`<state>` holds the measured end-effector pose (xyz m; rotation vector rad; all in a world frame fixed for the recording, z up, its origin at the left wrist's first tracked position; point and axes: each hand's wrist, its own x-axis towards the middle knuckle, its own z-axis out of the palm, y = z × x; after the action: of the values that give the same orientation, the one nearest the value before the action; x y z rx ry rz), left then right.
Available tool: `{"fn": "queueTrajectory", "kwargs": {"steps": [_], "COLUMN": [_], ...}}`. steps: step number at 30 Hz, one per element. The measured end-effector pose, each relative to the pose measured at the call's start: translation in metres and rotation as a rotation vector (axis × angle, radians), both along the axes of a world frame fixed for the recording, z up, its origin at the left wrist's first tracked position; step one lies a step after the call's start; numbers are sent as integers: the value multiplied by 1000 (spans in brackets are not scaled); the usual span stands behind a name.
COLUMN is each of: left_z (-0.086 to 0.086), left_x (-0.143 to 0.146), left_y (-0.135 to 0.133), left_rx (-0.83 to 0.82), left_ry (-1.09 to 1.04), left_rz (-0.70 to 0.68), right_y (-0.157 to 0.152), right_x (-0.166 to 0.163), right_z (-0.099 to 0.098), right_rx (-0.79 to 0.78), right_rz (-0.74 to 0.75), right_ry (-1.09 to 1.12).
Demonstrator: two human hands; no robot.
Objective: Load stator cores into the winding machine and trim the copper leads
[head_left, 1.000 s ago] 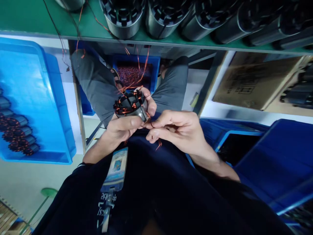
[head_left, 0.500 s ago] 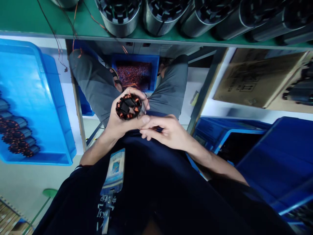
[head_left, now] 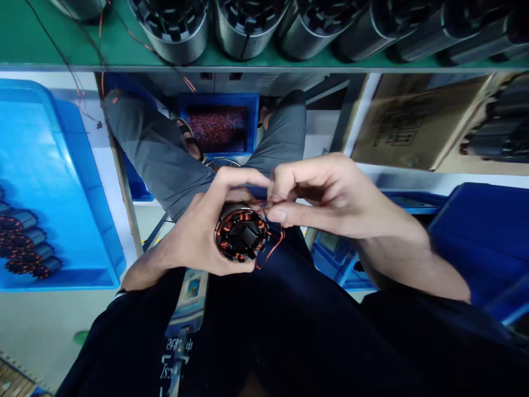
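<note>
In front of my body, my left hand (head_left: 210,226) is wrapped round a motor stator (head_left: 242,234), a dark ring with copper windings on its end face. That face is turned up toward me. My right hand (head_left: 322,196) is at the stator's right side, thumb and forefinger pinched on thin copper wire (head_left: 275,251) that comes off the windings. A loop of this wire hangs below the pinch. The fingertips partly hide where the wire leaves the stator.
Metal motor housings (head_left: 243,33) line the green bench (head_left: 115,55). A blue tray (head_left: 91,220) with several stators (head_left: 37,242) is at left. Between the feet sits a blue bin (head_left: 253,124) of copper-coloured scraps. A cardboard box (head_left: 417,121) and blue crates (head_left: 483,237) are at right.
My left hand has brought the stator closer and slightly right, turning it. My right hand has risen from below the left thumb to the stator's right side, where copper wire now shows.
</note>
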<state>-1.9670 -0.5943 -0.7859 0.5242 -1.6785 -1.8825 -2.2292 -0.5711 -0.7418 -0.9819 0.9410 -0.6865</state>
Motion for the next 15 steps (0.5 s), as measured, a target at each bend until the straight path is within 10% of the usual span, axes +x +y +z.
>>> {"fn": "queueTrajectory", "kwargs": {"steps": [5, 9, 15], "left_z": [-11, -26, -24], "left_x": [4, -6, -17], "left_y": [9, 18, 9], "left_rx": [-32, -186, -267], "left_ry": [33, 87, 7], "left_rz": [-13, 226, 434], "right_y": [17, 24, 22], "right_x": [3, -7, -50], "right_z": [5, 7, 19], "right_rx": [-178, -379, -222], "right_rz": [-39, -195, -182], "right_ry": [242, 562, 540]}}
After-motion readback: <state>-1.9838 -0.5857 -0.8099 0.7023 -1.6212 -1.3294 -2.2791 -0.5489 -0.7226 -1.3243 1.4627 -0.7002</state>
